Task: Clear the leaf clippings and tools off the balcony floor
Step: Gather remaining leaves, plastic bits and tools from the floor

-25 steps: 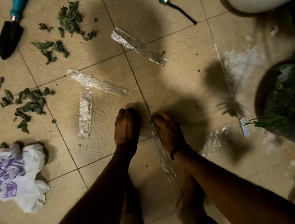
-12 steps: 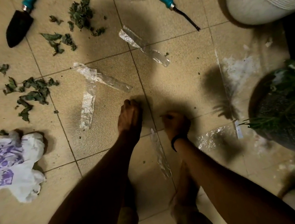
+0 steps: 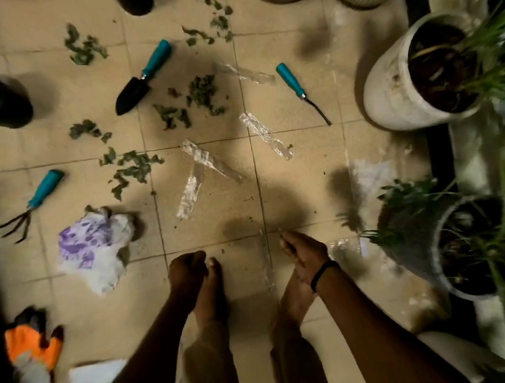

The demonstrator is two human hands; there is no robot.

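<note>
From the head view, the leaf clippings point(image 3: 133, 172) lie in loose scatters on the tiled floor point(image 3: 302, 184), the nearest cluster ahead and to the left of the left hand point(image 3: 188, 271), and others further out beyond both hands. They look dry, crumpled and nearly weightless. They will likely break up and slip through a pinch, so a scooping sweep with flat fingers, or gathering them into a pile first, should suit them better than picking piece by piece.

The tools are stiff and probably light. The trowel point(image 3: 139, 79) lies well ahead of the left hand, the hand rake point(image 3: 33, 202) far out to that hand's left, and the narrow weeder point(image 3: 300, 92) well ahead of the right hand point(image 3: 305, 257). Each is best taken round its teal end, away from the blade or the prongs.

The left hand hangs low over the floor with its fingers curled into a loose fist, and nothing shows in it. The right hand's fingers are bent too, their tips close to the upper end of a clear strip point(image 3: 267, 264) that runs down between the two hands. The blur hides whether they pinch it or only hover by it.

A crumpled bag point(image 3: 96, 245) sits just left of the left hand, a likely place for the clippings.
</note>
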